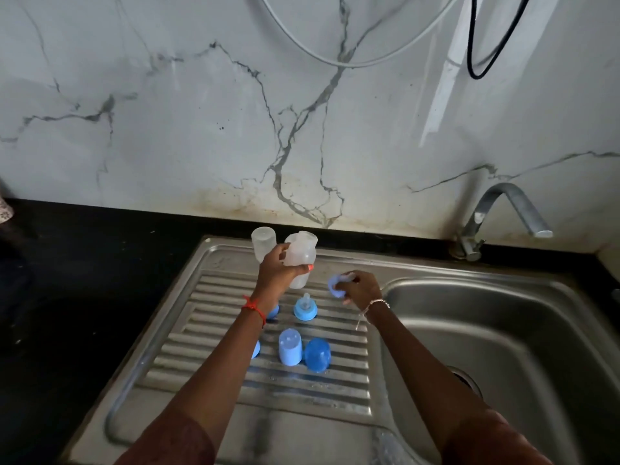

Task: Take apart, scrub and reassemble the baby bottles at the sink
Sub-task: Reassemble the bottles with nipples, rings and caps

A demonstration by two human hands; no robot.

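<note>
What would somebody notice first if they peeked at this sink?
The left hand grips a clear bottle above the ribbed steel drainboard, while the right hand pinches a blue ring beside it. Below them, blue caps and a teat in its blue collar stand on the drainboard.

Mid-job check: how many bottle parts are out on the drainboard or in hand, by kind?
Clear bottles: 2, one in the left hand
Blue collars with teat: 2, one in the right hand
Blue caps: 2
Blue pieces part-hidden behind the left forearm: 2
Total: 8
</note>
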